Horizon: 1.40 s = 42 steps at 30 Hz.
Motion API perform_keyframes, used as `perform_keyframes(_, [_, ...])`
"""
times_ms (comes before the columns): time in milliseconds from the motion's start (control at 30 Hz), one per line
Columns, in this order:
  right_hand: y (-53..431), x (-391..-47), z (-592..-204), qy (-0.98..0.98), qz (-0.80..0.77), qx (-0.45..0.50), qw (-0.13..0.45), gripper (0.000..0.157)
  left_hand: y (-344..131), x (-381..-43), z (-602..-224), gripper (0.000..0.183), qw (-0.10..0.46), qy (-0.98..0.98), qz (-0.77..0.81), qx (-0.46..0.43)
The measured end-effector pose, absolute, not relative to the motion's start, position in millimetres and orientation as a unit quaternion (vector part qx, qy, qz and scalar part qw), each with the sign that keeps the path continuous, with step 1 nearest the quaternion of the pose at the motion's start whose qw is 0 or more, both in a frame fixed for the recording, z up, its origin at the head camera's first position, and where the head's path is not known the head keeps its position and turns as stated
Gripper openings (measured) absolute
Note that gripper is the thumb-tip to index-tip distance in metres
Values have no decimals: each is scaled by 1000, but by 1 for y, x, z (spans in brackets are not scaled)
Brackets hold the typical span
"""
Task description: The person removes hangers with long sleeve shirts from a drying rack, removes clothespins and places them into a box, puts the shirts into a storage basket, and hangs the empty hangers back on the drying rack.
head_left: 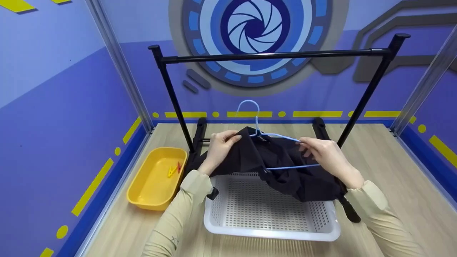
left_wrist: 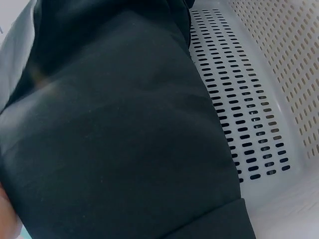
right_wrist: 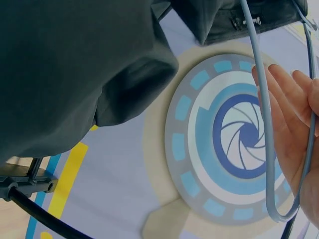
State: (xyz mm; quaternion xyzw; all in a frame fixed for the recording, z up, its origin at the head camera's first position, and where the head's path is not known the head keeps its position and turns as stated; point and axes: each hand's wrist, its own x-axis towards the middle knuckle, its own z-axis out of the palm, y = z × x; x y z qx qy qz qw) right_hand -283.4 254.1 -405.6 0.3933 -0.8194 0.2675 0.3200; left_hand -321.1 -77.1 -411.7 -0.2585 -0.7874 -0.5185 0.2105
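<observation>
A black garment point(head_left: 242, 153) hangs bunched over the back of a white basket point(head_left: 271, 233). Part of a light-blue clothes hanger point(head_left: 282, 135) sits inside it, hook upward. My left hand point(head_left: 220, 148) pinches the cloth beside the hanger's neck, thumb on top. With the fingers of my right hand point(head_left: 326, 155), I hold the hanger's right shoulder, which is bare of cloth. The right wrist view has this hand point(right_wrist: 289, 119) at the hanger's bare end point(right_wrist: 269, 149). Dark cloth point(left_wrist: 119, 119) fills most of the left wrist view and hides most of the left hand.
A black rack point(head_left: 275, 56) spans the back, its bar above the hanger. To the left stands a yellow tray point(head_left: 153, 192) containing a yellow clothespin point(head_left: 172, 171) and a red clothespin point(head_left: 179, 167). Printed wall panels point(head_left: 71, 117) enclose the wooden table point(head_left: 389, 171).
</observation>
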Motion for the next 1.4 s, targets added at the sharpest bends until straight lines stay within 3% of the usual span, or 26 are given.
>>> perform_keyframes(233, [265, -283, -404, -823, 281, 376, 320, 32, -78, -324, -413, 14, 246, -800, -508, -204])
perform_keyframes(867, [293, -277, -392, -826, 326, 329, 322, 30, -84, -327, -420, 13, 274, -825, -474, -144])
perform_keyframes(1400, [318, -271, -373, -828, 324, 309, 338, 28, -92, -334, -423, 13, 264, -851, -446, -81])
